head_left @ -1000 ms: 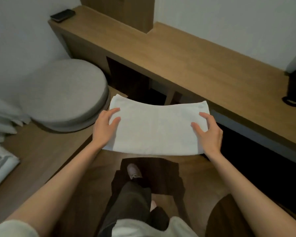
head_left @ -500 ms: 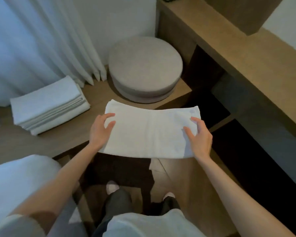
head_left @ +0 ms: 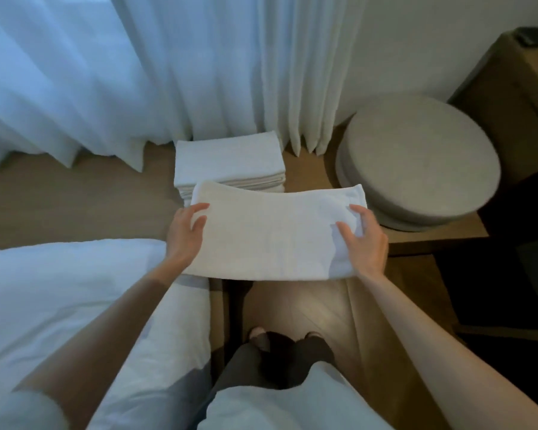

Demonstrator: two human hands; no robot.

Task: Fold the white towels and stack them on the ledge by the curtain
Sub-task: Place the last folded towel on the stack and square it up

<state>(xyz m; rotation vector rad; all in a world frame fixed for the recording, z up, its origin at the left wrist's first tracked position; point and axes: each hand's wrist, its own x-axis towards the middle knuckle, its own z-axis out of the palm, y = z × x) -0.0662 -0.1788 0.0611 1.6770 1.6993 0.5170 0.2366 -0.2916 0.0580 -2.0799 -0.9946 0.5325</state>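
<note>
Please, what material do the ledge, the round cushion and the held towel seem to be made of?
Ledge: looks like wood or wood-look laminate, matte brown with faint grain. Round cushion: seemingly woven grey fabric, matte, with a soft seamed edge. Folded towel, held in the left hand and right hand: probably cotton terry, white, sagging softly.

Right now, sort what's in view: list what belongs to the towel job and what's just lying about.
Job:
folded towel, held by left hand and right hand
towel stack
ledge
curtain

Lying about:
round cushion
bed
dark object on desk
</note>
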